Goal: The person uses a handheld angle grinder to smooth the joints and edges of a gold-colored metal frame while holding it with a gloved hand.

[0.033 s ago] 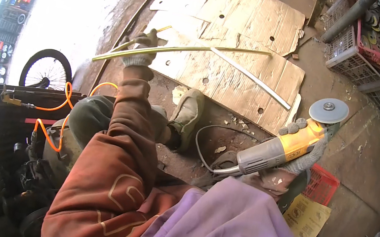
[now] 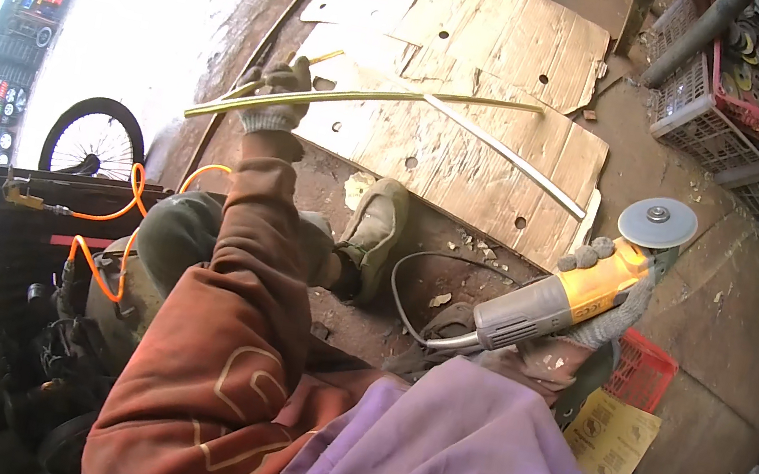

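Long, thin, brass-coloured metal bar (image 2: 364, 95), held in the grey-gloved left grip (image 2: 285, 83), closed firmly around it near its left end. Running from there mostly rightward and slightly away from the body, with only a short stub to the left of the grip. Left grip nearer, being on the bar itself; grey-gloved right grip (image 2: 628, 311) well to the right and closer to the body, wrapped around a yellow-and-grey angle grinder (image 2: 545, 307). Pale, flat, round disc (image 2: 658, 223) just beyond the right grip, to the right of the bar. Shiny golden finish on the bar, slender, faintly bowed, perhaps only through the lens. Meeting it in view, well right of the left grip, a straight, silver-coloured metal strip (image 2: 506, 154), slanting back toward the right grip, free end closest to the disc; join unclear. Poking forward and right from beside the left grip, a short, gold-coloured metal rod (image 2: 330, 57); connection with the bar hidden. Beneath and beyond the left grip, creased brown cardboard sheets (image 2: 496, 39) with holes, on the brown floor (image 2: 722, 308); cannot tell about contact with the bar.
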`<action>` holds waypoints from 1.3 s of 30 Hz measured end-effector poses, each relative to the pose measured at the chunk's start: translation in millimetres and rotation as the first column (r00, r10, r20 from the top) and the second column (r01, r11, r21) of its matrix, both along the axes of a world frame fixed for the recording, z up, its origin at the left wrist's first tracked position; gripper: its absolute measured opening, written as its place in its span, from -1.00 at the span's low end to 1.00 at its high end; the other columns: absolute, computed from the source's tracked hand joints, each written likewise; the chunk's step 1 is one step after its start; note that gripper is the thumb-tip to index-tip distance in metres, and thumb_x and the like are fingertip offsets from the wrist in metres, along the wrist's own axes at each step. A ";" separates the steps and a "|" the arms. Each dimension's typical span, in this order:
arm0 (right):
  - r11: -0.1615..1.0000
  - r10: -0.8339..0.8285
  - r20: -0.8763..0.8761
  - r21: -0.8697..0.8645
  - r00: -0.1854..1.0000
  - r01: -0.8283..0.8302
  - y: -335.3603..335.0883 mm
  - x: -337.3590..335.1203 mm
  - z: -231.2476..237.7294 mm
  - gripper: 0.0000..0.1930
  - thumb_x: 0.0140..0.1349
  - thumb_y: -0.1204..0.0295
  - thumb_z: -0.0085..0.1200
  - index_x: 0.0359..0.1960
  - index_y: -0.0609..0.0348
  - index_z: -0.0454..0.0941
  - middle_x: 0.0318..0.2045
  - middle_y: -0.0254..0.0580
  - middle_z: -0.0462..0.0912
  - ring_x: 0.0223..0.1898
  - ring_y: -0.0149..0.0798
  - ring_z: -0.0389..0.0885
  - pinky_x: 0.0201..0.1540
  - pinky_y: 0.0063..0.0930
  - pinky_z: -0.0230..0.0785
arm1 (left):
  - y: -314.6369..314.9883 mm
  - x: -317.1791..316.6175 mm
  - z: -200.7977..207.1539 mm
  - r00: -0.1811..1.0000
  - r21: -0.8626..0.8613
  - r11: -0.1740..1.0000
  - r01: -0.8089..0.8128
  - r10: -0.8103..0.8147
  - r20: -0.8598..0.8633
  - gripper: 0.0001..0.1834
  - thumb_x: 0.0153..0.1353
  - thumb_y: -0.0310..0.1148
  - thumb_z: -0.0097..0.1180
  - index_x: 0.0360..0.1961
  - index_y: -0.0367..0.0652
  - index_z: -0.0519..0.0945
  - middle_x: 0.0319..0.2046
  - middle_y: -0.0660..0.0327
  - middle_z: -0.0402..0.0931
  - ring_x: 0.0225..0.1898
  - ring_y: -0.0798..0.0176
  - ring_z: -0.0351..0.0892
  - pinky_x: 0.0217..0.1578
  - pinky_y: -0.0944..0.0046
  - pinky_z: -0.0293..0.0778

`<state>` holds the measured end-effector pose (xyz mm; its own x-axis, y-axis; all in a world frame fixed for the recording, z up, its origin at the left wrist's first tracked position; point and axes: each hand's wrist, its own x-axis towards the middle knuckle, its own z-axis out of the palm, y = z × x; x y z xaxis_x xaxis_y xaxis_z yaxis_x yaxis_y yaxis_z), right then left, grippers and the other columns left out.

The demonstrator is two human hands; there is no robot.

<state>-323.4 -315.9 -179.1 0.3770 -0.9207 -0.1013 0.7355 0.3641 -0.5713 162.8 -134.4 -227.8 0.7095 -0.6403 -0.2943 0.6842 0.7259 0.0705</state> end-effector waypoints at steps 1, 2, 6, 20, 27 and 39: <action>1.000 0.012 0.023 0.000 1.000 -0.012 2.1 2.6 0.0 -0.35 0.23 -0.07 0.23 0.18 0.10 0.37 -0.16 -0.14 0.56 -0.24 -0.16 0.61 -0.17 -0.15 0.59 | 9.4 16.7 16.7 0.986 -0.015 0.992 0.128 -0.129 -0.109 -0.80 0.35 -0.31 0.04 -0.19 -0.25 0.46 -0.57 0.20 0.38 -0.65 0.23 0.46 -0.25 0.25 0.68; 1.000 0.024 0.051 0.018 0.998 -0.025 1.9 4.9 1.2 -0.34 0.24 -0.08 0.21 0.19 0.10 0.37 -0.16 -0.14 0.56 -0.25 -0.16 0.60 -0.18 -0.15 0.58 | 12.4 25.2 25.7 0.969 -0.060 0.973 0.221 -0.226 -0.095 -0.84 0.36 -0.34 0.01 -0.20 -0.22 0.45 -0.53 0.21 0.39 -0.61 0.26 0.45 -0.30 0.29 0.64; 0.999 0.011 0.083 0.052 0.996 -0.015 -0.9 -2.0 -0.4 -0.33 0.27 -0.12 0.17 0.20 0.09 0.35 -0.18 -0.14 0.55 -0.25 -0.17 0.59 -0.19 -0.14 0.56 | -6.2 -14.4 96.3 0.764 0.178 0.774 0.607 -0.630 0.137 -0.88 0.38 -0.39 0.00 -0.22 -0.23 0.47 -0.46 0.23 0.44 -0.52 0.34 0.45 -0.45 0.44 0.50; 0.994 -0.110 0.222 0.044 0.969 0.103 6.3 -5.5 21.1 -0.43 0.38 -0.11 0.05 0.09 0.17 0.44 -0.29 -0.11 0.66 -0.36 -0.09 0.71 -0.28 -0.07 0.68 | -119.0 -168.1 268.6 0.242 0.781 0.505 0.368 -0.863 0.444 -0.57 0.52 -0.37 -0.04 0.30 -0.38 0.43 -0.53 0.49 0.25 -0.68 0.63 0.18 -0.71 0.50 0.12; 0.999 -0.030 0.271 0.035 0.962 0.021 6.6 3.7 11.3 -0.44 0.33 -0.05 0.15 0.10 0.17 0.42 -0.26 -0.06 0.66 -0.39 -0.10 0.71 -0.33 -0.16 0.69 | -135.8 -141.1 301.4 0.007 0.865 0.502 0.014 -0.865 0.502 -0.61 0.52 -0.32 -0.02 0.25 -0.29 0.49 -0.60 0.53 0.23 -0.75 0.62 0.12 -0.76 0.50 0.12; 0.928 -0.371 -0.202 -0.125 0.906 0.352 -0.6 7.1 -29.6 -0.36 0.11 0.35 0.45 0.18 0.11 0.35 -0.22 -0.12 0.62 -0.43 -0.19 0.69 -0.41 -0.28 0.67 | -117.2 -80.6 376.4 -0.194 0.692 0.721 -0.042 -0.685 0.702 -0.51 0.54 -0.48 -0.20 0.40 -0.50 0.20 -0.54 0.45 0.20 -0.71 0.61 0.20 -0.68 0.51 0.19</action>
